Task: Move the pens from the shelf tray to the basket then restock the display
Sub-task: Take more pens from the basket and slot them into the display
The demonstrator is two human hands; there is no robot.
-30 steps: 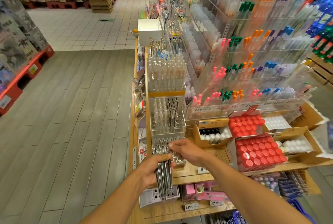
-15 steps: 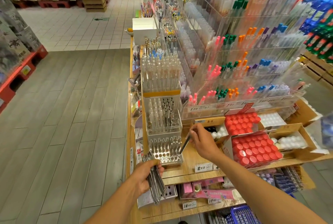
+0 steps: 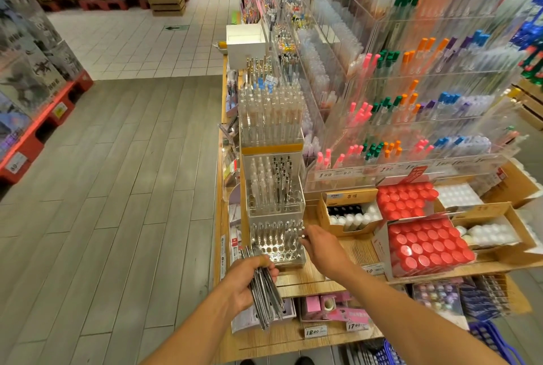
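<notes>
**Feeding pens back into the rack**

Stationery aisle first: grey plank floor (image 3: 117, 188) runs along my left, and a long wooden shelf (image 3: 346, 273) runs along my right, carrying tiers of clear racks full of coloured markers (image 3: 411, 100). Open cartons of red-capped bottles (image 3: 426, 244) sit on the shelf to the right, well clear of where I work.

Next in size is the stepped clear pen rack (image 3: 274, 188) at the shelf's near corner. Its upper tiers are packed with upright pens; the lowest tier, the tray of holes (image 3: 276, 247), still shows a row of bare round holes at the front, which I judge is why both hands are here.

A corner of the blue basket (image 3: 493, 341) shows at bottom right, below the shelf edge, apart from both hands.

My left hand (image 3: 249, 285) wraps its fingers around a bundle of silver pens (image 3: 267, 297), held low and just in front of the tray, so the stock stays within reach. The bundle fans out downward past the palm, loosely gathered rather than squared.

My right hand (image 3: 323, 250) reaches to the tray's right side, fingertips pressed together at the top of one pen (image 3: 301, 236) standing in the back holes. I read this as seating a single pen, so the restocking looks under way, not finished. Whether the tip has bottomed out in its hole, I cannot tell.
</notes>
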